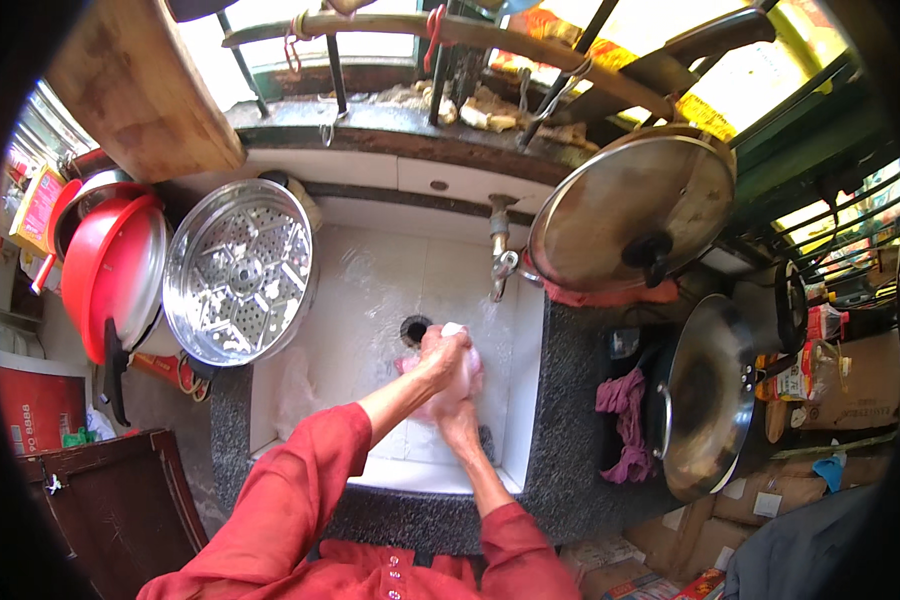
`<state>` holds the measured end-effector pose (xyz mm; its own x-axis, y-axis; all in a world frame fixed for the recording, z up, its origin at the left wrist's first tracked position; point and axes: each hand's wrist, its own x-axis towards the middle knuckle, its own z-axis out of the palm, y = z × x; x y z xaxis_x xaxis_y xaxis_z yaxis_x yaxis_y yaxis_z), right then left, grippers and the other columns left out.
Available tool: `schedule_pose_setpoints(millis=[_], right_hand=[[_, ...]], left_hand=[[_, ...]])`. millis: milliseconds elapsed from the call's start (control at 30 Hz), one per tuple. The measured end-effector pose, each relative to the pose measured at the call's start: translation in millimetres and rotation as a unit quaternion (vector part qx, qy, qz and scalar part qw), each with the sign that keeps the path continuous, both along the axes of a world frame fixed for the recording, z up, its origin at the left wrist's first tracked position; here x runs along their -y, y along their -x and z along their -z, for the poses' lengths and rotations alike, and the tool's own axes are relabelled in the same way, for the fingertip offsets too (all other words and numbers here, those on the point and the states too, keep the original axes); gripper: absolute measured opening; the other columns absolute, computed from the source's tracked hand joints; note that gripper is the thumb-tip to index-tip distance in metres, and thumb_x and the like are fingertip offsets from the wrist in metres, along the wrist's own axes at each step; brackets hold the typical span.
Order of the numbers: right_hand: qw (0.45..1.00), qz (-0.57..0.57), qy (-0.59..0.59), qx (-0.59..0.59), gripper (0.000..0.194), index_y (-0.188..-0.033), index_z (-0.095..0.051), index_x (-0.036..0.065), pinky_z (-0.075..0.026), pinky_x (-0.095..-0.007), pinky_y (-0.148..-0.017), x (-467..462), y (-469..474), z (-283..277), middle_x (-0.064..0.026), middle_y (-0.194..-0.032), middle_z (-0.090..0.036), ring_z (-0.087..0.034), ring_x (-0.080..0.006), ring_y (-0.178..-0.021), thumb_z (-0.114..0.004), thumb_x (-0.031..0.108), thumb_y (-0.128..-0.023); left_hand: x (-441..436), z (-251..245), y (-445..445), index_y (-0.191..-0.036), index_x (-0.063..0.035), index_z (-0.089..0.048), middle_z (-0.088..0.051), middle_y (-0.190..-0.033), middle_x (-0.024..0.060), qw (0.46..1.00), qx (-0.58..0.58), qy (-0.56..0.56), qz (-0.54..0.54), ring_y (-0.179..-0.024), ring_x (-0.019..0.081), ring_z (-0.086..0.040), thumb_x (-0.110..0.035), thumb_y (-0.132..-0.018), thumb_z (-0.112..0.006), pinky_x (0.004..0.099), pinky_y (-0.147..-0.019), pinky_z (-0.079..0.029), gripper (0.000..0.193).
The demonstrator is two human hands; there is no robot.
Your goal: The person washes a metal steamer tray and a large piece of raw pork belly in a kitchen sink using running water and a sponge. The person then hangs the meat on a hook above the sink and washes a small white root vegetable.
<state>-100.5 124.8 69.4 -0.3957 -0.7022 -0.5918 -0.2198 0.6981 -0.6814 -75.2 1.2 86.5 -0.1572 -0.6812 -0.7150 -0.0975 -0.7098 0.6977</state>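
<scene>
Both hands are low in a white tiled sink, just in front of its round drain hole. My left hand is closed around a wet, soft pink and white bundle, which looks like cloth or thin plastic; which of the two I cannot tell. From below, my right hand grips the same bundle, its fingers partly hidden behind it. A metal tap on the back wall stands beyond the hands, and water seems to fall beneath its spout. Wet streaks shine on the sink floor.
A steel steamer tray with white bits leans over the sink's left edge, beside a red basin. To the right are a wok, a purple cloth and a large pan lid. A cleaver hangs at the window bars.
</scene>
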Motion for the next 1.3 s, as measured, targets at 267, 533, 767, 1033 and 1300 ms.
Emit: schedule_pose_setpoints(millis=[267, 533, 767, 1033, 1300], right_hand=[[0.967, 0.121, 0.220, 0.032, 0.035, -0.094, -0.062, -0.003, -0.047, -0.0346, -0.070, 81.0, 68.5, 16.0, -0.0133, -0.085, -0.066, -0.062, -0.0242, -0.080, -0.069, 0.023, -0.071], [0.935, 0.285, 0.212, 0.010, 0.058, -0.115, -0.053, -0.001, -0.044, -0.0362, -0.084, 136.8, 47.0, 38.7, -0.0149, -0.103, -0.060, -0.055, -0.0266, -0.096, -0.068, 0.036, -0.072], [0.984, 0.135, 0.098, -0.070, 0.070, -0.107, -0.055, -0.007, -0.042, -0.0417, -0.084, 116.2, 49.4, 56.8, -0.0259, -0.106, -0.058, -0.056, -0.0352, -0.099, -0.066, 0.049, -0.068], [0.955, 0.158, 0.105, 0.226, 0.021, -0.084, -0.058, -0.004, -0.048, -0.0312, -0.059, 126.6, 42.3, 8.9, -0.0066, -0.076, -0.057, -0.056, -0.0163, -0.066, -0.059, 0.005, -0.065], [0.843, 0.190, 0.231, 0.447, 0.037, -0.099, -0.052, -0.008, -0.051, -0.0306, -0.071, 90.5, 15.5, -86.8, -0.0088, -0.086, -0.057, -0.059, -0.0182, -0.075, -0.051, 0.000, -0.063]], left_hand=[[40.0, 18.6, 32.1, -0.115, -0.0075, -0.054, -0.051, -0.116, 0.0199, 0.888, 0.174, 0.305, 0.296, -0.108, 0.0329, -0.050, -0.035, -0.084, -0.050, 0.0372, -0.090, -0.041, 0.042], [17.6, 42.2, 8.9, -0.136, -0.0097, -0.031, -0.034, -0.138, 0.0052, 0.980, -0.185, 0.071, 0.028, -0.125, 0.0179, -0.032, -0.034, -0.093, -0.039, 0.0302, -0.101, -0.028, 0.050], [-11.6, 62.6, -9.8, -0.131, -0.0058, -0.042, -0.045, -0.130, 0.0104, 0.980, -0.023, 0.189, 0.064, -0.121, 0.0207, -0.040, -0.036, -0.094, -0.037, 0.0317, -0.101, -0.029, 0.048], [-10.1, 48.7, -33.4, -0.104, -0.0066, -0.060, -0.061, -0.087, 0.0040, 0.970, 0.154, 0.125, -0.137, -0.078, 0.0131, -0.055, -0.023, -0.085, -0.053, 0.0267, -0.068, -0.044, 0.025], [18.2, 9.4, -63.9, -0.117, -0.0074, -0.051, -0.060, -0.109, 0.0125, 0.808, -0.522, -0.233, -0.140, -0.098, 0.0267, -0.059, -0.057, -0.086, -0.042, 0.0411, -0.090, -0.046, 0.059]])
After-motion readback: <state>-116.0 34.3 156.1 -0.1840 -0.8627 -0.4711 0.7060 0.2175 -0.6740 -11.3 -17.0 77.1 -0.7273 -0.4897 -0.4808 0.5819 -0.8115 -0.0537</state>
